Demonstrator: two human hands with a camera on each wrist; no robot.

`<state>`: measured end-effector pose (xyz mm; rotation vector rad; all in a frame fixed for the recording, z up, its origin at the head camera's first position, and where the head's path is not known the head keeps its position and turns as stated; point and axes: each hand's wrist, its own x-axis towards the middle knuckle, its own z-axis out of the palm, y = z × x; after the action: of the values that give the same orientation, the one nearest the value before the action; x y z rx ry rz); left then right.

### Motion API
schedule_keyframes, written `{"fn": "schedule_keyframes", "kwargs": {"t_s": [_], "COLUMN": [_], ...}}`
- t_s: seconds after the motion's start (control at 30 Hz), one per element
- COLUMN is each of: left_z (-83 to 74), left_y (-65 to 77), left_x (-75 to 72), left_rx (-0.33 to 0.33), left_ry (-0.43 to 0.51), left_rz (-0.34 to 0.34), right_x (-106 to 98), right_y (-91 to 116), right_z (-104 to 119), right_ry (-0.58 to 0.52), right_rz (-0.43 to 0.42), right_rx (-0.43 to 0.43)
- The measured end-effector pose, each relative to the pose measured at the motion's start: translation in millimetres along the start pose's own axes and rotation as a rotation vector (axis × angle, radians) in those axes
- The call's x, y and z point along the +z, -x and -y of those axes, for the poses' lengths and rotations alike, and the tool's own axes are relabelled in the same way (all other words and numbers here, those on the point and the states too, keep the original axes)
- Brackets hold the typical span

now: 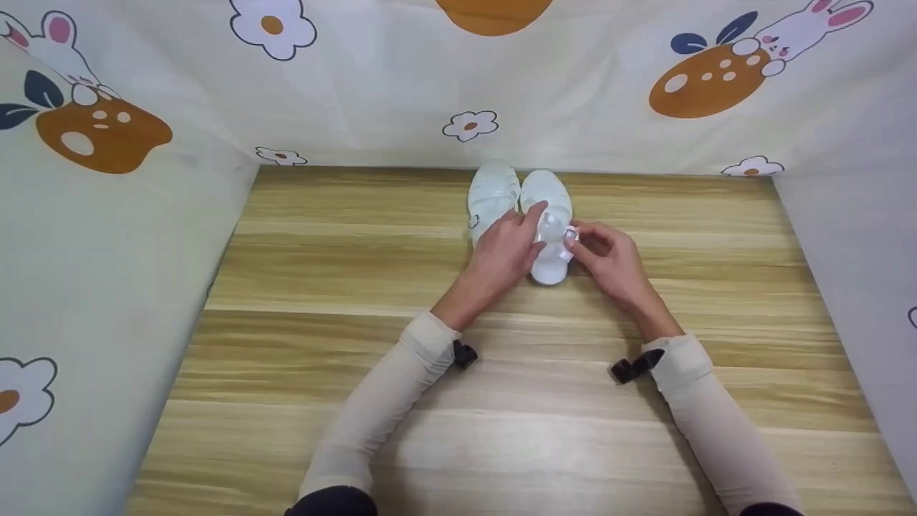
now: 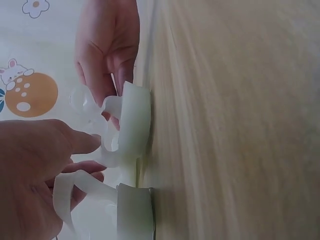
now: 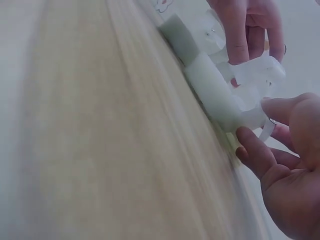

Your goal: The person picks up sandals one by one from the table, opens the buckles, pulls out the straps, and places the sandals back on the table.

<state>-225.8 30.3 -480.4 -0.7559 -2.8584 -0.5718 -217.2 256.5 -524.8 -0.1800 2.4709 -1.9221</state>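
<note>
A pair of translucent white jelly sandals stands side by side, the left sandal [image 1: 494, 183] partly covered by my left hand. My right hand [image 1: 612, 261] pinches the buckle [image 1: 571, 234] at the outer side of the right sandal [image 1: 550, 272] between thumb and fingers. From the inner side, my left hand [image 1: 505, 247] holds the wide ankle strap [image 3: 260, 70] of that sandal, thumb and index finger on either side of it. In the left wrist view, the left sandal's loose strap [image 2: 62, 197] arches up beside the left hand.
Both sandals stand on a wood-grain surface [image 1: 358, 272], toes close to the patterned back curtain [image 1: 380, 93]. Curtained sides [image 1: 93, 287] rise at left and right. A small black camera [image 1: 466, 354] is strapped on the left sleeve, another [image 1: 634, 367] on the right.
</note>
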Motion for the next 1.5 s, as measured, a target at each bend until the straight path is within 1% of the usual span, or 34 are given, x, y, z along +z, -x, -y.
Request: {"fn": "schedule_keyframes", "kwargs": {"t_s": [0.17, 0.33, 0.53, 0.67, 0.77, 0.97, 1.17, 1.27, 1.37, 1.43, 1.5], "left_z": [0.0, -0.9, -3.9, -4.6, -3.0, 2.7, 5.7, 7.1, 8.5, 9.0, 8.8], "left_y": [9.1, 20.4, 33.4, 42.5, 48.9, 59.8, 66.0, 67.4, 67.5, 67.3, 67.3], "left_x": [-3.7, -6.4, -7.5, -7.4, -7.3, -7.3, -7.5, -7.9, -9.1, -10.3, -11.7], "left_rx": [0.05, 0.094, 0.156, 0.174, 0.184, 0.204, 0.23, 0.234, 0.24, 0.264, 0.3], "left_ry": [0.043, 0.108, 0.125, 0.161, 0.207, 0.291, 0.361, 0.377, 0.364, 0.36, 0.376], "left_rz": [-0.032, -0.029, -0.038, -0.02, -0.011, -0.009, 0.03, 0.047, 0.066, 0.089, 0.129], "right_x": [-1.3, -3.0, -2.6, -1.7, -1.5, -1.0, -0.7, 0.4, 0.6, 0.0, -1.7], "right_y": [13.3, 27.9, 46.0, 57.6, 65.0, 74.2, 80.2, 82.0, 81.7, 80.2, 78.1], "right_z": [2.5, 4.6, 5.0, 5.4, 5.2, 4.8, 7.2, 8.8, 8.5, 7.0, 4.6], "right_ry": [-0.027, -0.012, -0.005, 0.002, 0.008, 0.07, 0.094, 0.155, 0.197, 0.195, 0.184], "right_rz": [-0.005, 0.016, 0.033, 0.049, 0.063, 0.097, 0.124, 0.135, 0.144, 0.157, 0.176], "right_rx": [0.001, -0.01, -0.026, -0.025, -0.02, -0.018, 0.012, -0.003, -0.034, -0.051, -0.055]}}
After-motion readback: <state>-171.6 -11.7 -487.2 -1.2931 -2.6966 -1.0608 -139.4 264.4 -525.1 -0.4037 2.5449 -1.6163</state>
